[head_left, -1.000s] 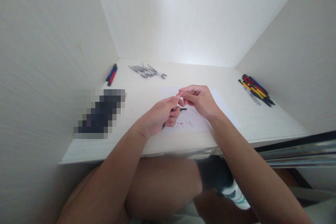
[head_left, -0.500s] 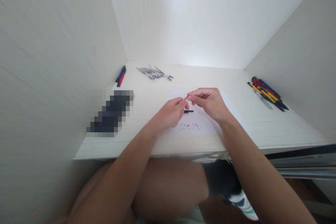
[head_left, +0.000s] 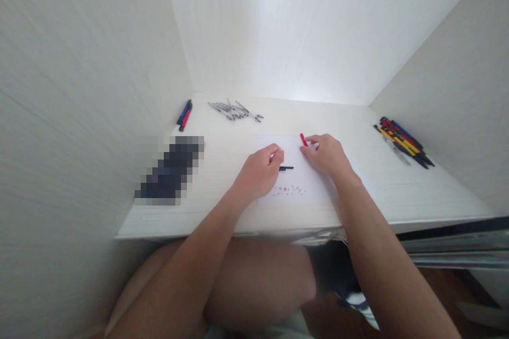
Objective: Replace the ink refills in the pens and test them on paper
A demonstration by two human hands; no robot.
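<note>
The left hand (head_left: 260, 172) is curled, its contents hidden; at the right hand (head_left: 325, 154), fingers slightly parted, a red tube (head_left: 303, 139) is touched, grip uncertain, and might be rolled away if nudged.

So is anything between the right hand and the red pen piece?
No, nothing visible: the right hand has its fingers at the near end of the red pen piece. The black pen piece lies aside, by the left hand.

Pen parts (head_left: 288, 168) on paper (head_left: 308, 172), refills (head_left: 233, 111) behind — leftward, pen pile (head_left: 403, 140) right
</note>
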